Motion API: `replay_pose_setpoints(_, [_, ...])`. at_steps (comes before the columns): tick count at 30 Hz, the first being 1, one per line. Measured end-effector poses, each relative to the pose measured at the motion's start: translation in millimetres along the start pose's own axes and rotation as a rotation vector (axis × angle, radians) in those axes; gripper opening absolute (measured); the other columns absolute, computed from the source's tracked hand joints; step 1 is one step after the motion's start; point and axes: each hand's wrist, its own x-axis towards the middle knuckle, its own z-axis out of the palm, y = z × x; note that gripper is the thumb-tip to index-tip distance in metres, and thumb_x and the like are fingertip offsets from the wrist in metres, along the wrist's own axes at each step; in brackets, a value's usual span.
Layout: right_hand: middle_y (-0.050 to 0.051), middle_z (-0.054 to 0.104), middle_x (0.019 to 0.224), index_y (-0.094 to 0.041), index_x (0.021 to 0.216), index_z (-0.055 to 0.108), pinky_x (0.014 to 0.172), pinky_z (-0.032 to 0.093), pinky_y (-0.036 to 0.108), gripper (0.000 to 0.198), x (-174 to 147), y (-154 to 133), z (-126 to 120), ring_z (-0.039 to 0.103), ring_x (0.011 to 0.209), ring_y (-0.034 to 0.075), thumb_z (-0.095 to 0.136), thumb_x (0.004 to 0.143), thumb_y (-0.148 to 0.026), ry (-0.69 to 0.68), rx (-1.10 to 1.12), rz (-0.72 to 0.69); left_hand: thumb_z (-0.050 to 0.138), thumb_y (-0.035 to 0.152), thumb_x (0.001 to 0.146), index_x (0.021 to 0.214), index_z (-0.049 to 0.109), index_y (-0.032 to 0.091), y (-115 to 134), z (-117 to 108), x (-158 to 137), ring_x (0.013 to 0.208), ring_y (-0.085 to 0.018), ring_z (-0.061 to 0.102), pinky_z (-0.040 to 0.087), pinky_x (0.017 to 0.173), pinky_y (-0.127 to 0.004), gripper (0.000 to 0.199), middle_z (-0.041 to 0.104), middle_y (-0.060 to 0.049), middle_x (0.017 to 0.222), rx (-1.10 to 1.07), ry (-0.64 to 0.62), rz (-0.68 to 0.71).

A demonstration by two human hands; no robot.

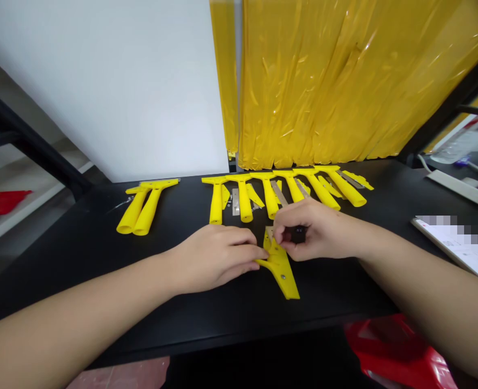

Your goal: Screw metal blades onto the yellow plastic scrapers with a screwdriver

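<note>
A yellow scraper [286, 273] lies near the front of the black table, its head slanting toward me, with a screw showing in it. My left hand [218, 254] is closed around its handle, which the fingers mostly cover. My right hand [310, 229] is pinched at the far end of the head, by a bit of metal blade [269, 232]. Whatever sits between those fingertips is too small or hidden to make out. Behind my hands, several yellow scraper handles [245, 200] stand in a row, with loose blades [235, 202], yellow cover plates [256, 195] and small screws between them.
Two more yellow scrapers [147, 210] rest together at the left of the black table [80, 259]. A white panel [141, 86] and yellow plastic sheeting [324, 81] rise behind. At the right lies a white printed box or sheet [450, 246]; red plastic [401, 346] shows below the table's edge.
</note>
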Motion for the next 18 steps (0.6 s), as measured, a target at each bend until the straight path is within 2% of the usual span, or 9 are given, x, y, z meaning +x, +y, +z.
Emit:
replay_pose_setpoints(2, [-0.001, 0.069, 0.079, -0.02, 0.084, 0.069, 0.063, 0.047, 0.024, 0.014, -2, 0, -6, 0.061, 0.066, 0.012, 0.068, 0.078, -0.008, 0.038, -0.066, 0.032, 0.056, 0.034, 0.111, 0.126, 0.074, 0.022, -1, 1, -1, 0.095, -0.019, 0.076, 0.062, 0.08, -0.032, 0.026, 0.077, -0.005, 0.112, 0.028, 0.027, -0.036])
replay_pose_setpoints(5, [-0.002, 0.066, 0.074, -0.02, 0.081, 0.068, 0.062, 0.045, 0.025, 0.012, -3, 1, -13, 0.059, 0.065, 0.012, 0.067, 0.076, -0.008, 0.061, -0.156, 0.155, 0.057, 0.034, 0.111, 0.124, 0.075, 0.022, -4, 3, -3, 0.096, -0.019, 0.076, 0.062, 0.083, -0.032, 0.026, 0.077, -0.005, 0.113, 0.081, 0.081, -0.121])
replay_pose_setpoints(10, [-0.004, 0.064, 0.069, -0.021, 0.077, 0.066, 0.059, 0.041, 0.026, 0.013, -2, 7, -11, 0.056, 0.062, 0.012, 0.065, 0.075, -0.008, -0.111, -0.2, 0.372, 0.059, 0.032, 0.11, 0.121, 0.074, 0.021, -6, 5, -4, 0.099, -0.02, 0.076, 0.062, 0.085, -0.034, 0.022, 0.078, -0.005, 0.113, 0.127, 0.103, -0.208])
replay_pose_setpoints(14, [-0.003, 0.064, 0.07, -0.02, 0.073, 0.062, 0.059, 0.041, 0.027, 0.013, 0, 9, -3, 0.056, 0.062, 0.013, 0.065, 0.075, -0.008, -0.234, -0.158, 0.387, 0.059, 0.034, 0.11, 0.12, 0.073, 0.02, -6, 5, -3, 0.099, -0.021, 0.076, 0.062, 0.084, -0.034, 0.022, 0.078, -0.005, 0.113, 0.155, 0.102, -0.249])
replay_pose_setpoints(18, [0.0, 0.07, 0.08, -0.021, 0.086, 0.068, 0.062, 0.045, 0.028, 0.007, 0, 7, -4, 0.06, 0.068, 0.015, 0.066, 0.083, -0.014, -0.144, -0.123, 0.382, 0.062, 0.037, 0.108, 0.119, 0.07, 0.019, -4, 5, -3, 0.095, -0.021, 0.076, 0.061, 0.079, -0.033, 0.023, 0.078, -0.006, 0.109, 0.196, 0.122, -0.29])
